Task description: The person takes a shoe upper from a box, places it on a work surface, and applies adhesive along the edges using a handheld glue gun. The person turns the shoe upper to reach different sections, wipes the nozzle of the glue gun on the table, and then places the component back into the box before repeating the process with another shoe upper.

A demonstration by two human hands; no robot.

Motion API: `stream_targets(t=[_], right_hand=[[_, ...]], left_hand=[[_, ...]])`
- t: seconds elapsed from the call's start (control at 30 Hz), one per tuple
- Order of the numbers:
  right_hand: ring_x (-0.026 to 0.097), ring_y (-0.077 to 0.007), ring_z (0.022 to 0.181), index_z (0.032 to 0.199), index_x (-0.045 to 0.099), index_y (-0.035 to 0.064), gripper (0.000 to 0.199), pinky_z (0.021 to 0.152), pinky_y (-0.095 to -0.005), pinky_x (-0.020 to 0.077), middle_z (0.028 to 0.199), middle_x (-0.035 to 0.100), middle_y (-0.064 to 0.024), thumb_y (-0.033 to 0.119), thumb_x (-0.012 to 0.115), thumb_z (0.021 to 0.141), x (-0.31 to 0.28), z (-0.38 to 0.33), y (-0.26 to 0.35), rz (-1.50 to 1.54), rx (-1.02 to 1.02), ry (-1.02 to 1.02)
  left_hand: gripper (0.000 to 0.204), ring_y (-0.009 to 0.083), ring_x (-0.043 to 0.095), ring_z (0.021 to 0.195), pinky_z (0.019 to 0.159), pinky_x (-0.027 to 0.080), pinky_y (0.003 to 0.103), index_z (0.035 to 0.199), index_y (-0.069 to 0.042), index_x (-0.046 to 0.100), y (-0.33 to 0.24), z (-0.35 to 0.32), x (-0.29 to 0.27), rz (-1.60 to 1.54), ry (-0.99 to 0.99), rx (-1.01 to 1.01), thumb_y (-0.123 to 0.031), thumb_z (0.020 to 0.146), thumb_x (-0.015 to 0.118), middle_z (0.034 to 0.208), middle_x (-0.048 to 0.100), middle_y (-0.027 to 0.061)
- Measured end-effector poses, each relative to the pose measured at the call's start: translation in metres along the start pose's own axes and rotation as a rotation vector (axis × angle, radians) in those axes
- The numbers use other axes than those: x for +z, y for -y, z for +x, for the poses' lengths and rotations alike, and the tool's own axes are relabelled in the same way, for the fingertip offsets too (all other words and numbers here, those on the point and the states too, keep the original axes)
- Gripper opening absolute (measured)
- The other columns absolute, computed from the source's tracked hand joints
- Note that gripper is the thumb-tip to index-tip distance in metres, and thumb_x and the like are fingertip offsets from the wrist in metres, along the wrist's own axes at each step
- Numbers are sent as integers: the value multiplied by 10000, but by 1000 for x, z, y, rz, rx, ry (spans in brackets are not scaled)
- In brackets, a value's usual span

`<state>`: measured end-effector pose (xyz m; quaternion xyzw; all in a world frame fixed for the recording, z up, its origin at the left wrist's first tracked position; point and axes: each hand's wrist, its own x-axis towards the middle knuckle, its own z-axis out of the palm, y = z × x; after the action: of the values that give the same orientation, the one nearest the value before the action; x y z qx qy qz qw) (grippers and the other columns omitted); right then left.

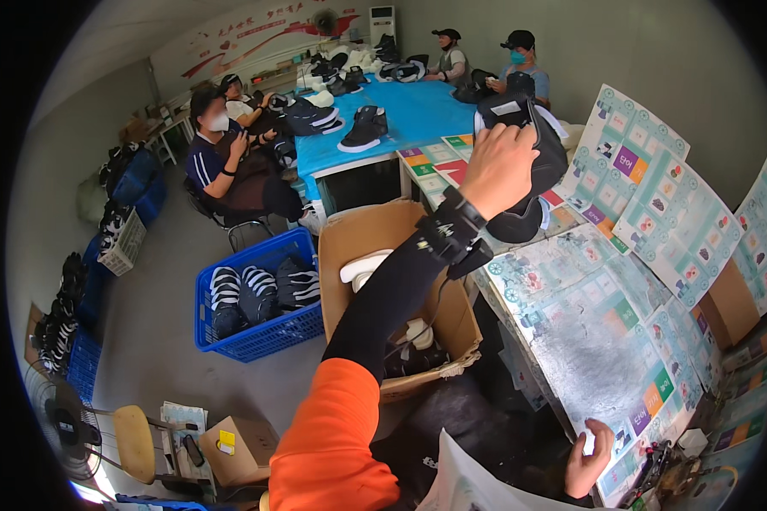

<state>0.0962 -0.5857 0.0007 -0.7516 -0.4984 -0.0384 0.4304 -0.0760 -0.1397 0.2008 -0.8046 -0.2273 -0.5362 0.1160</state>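
My left arm, in an orange sleeve and black arm cover, reaches far across. My left hand (501, 170) is closed on the top edge of a black shoe (550, 152). Another dark shoe with white edging (520, 223) sits just below it, by the paper-covered bench (571, 298). At the bench's near edge is my right hand (590, 458), its fingers curved and apart from the thumb. A whitish patch shows between them; whether it is an object or the bench paper, I cannot tell.
An open cardboard box (362, 230) with white pieces stands beneath my left arm. A blue basket (256, 347) of striped shoes is left of it. Several people sit around a blue table (418, 119) bearing shoes. Printed sheets (677, 217) stand along the bench; a fan (60, 417) is lower left.
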Motion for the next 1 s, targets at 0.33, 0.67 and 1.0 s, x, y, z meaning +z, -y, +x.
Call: stream_targets(t=[0.33, 0.67, 1.0], right_hand=[[583, -467, 1309, 1528, 494, 22, 820, 1098, -513, 481, 1522, 520, -265, 78, 792, 766, 60, 86, 143, 33, -592, 105], [702, -455, 1063, 1463, 557, 22, 645, 886, -467, 594, 1299, 679, -252, -2, 731, 842, 175, 22, 63, 102, -32, 391], [751, -286, 1038, 1052, 749, -29, 198, 873, -343, 589, 1146, 763, -160, 59, 825, 891, 183, -4, 32, 511, -29, 423]], left_hand=[[200, 354, 644, 899, 868, 452, 444, 1008, -18, 568, -106, -115, -138, -277, 587, -69, -183, 973, 676, 886, 644, 150], [566, 333, 589, 1293, 1080, 486, 408, 1426, -79, 587, -76, -300, -140, -732, 709, -478, -247, 936, 817, 1419, 568, 157], [313, 94, 690, 978, 763, 570, 239, 1212, -73, 779, -67, -393, -131, -803, 559, -909, -109, 908, 843, 1279, 712, 60]])
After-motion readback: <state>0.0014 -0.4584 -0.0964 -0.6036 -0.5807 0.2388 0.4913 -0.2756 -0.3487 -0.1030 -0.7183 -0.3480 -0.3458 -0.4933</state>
